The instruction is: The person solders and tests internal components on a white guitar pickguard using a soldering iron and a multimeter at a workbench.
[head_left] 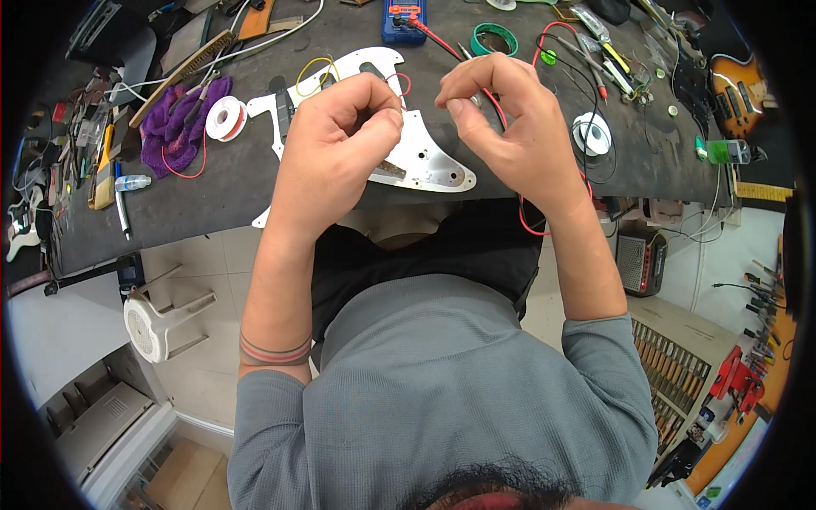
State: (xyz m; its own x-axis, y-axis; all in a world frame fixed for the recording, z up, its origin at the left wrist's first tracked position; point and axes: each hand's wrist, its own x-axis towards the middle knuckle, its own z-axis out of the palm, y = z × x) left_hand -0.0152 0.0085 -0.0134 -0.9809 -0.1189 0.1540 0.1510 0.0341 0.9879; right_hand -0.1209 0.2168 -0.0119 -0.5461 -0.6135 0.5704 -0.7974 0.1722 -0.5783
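My left hand (344, 153) is curled closed over the white guitar pickguard (438, 170), thumb and index finger pinched; what they hold is too small to make out. My right hand (510, 136) is also curled, thumb near the index fingertip, just right of my left; anything in it cannot be made out. The pickguard has pickup slots, holes, a yellow wire (314, 66) and a short red wire loop (406, 81), partly hidden by my hands. Red test leads (446, 49) run from a blue meter (404, 30) behind and pass by my right hand.
Solder spools (227, 119) (592, 134) flank my hands on the dark workbench (178, 212), with a purple cloth (174, 132), green tape roll (501, 38), scattered tools and a sunburst guitar body (735, 93). A white stool (149, 327) stands at lower left, a small amplifier (636, 259) at right.
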